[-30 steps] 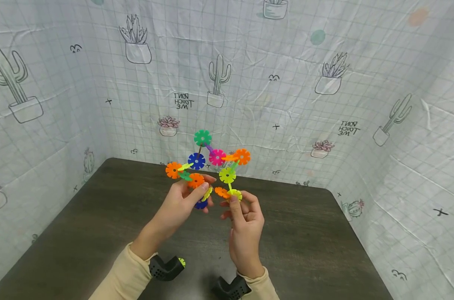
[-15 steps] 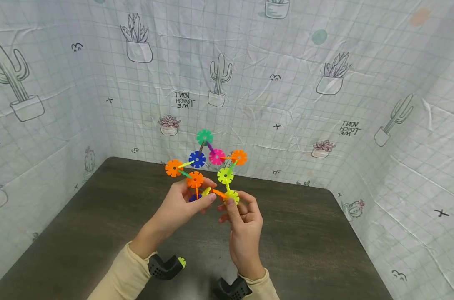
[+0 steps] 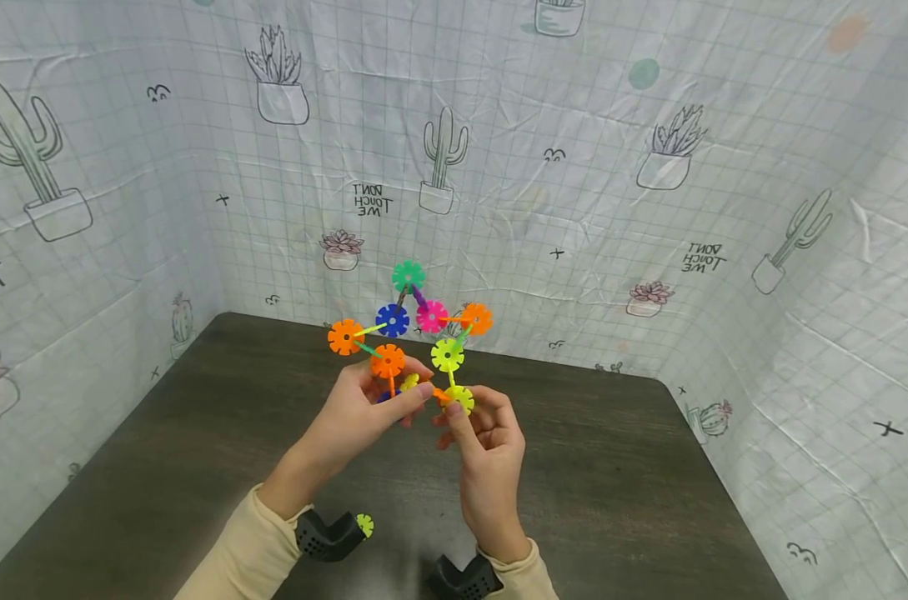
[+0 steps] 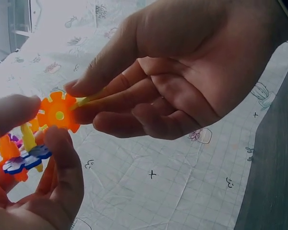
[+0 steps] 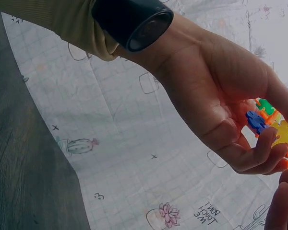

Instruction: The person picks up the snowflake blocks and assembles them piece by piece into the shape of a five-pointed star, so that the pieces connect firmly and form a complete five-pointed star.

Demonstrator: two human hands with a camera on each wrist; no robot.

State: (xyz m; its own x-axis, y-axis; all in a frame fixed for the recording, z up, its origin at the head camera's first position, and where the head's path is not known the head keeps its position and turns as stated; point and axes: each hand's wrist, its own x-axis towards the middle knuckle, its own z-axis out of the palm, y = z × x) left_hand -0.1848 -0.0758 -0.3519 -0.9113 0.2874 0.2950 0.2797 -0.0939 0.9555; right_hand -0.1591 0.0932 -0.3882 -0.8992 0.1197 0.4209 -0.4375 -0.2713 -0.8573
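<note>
A chain of notched plastic interlocking discs [image 3: 392, 321] is held up above the table, bending in a zigzag ring with a green disc [image 3: 408, 277] at its top. My left hand [image 3: 348, 412] grips its lower left part, near a blue disc [image 4: 26, 159] and a yellow disc [image 5: 282, 132]. At lower right, the thumb and fingers of my right hand [image 3: 491, 467] pinch a yellow-green disc [image 3: 461, 401]. Between both hands lies an orange disc [image 4: 59, 112], joined to that yellow-green one. My left fingertips partly hide where it meets the yellow disc.
One loose yellow-green disc [image 3: 365, 526] lies on the dark table [image 3: 611, 483] near my left wrist, partly behind the black wrist camera [image 3: 329, 537]. A white cloth [image 3: 499, 208] printed with cacti surrounds the table at the back and sides.
The chain's two lower ends have come together between my hands, closing the gap seen earlier. The blue disc has tilted and slipped mostly behind my left thumb.
</note>
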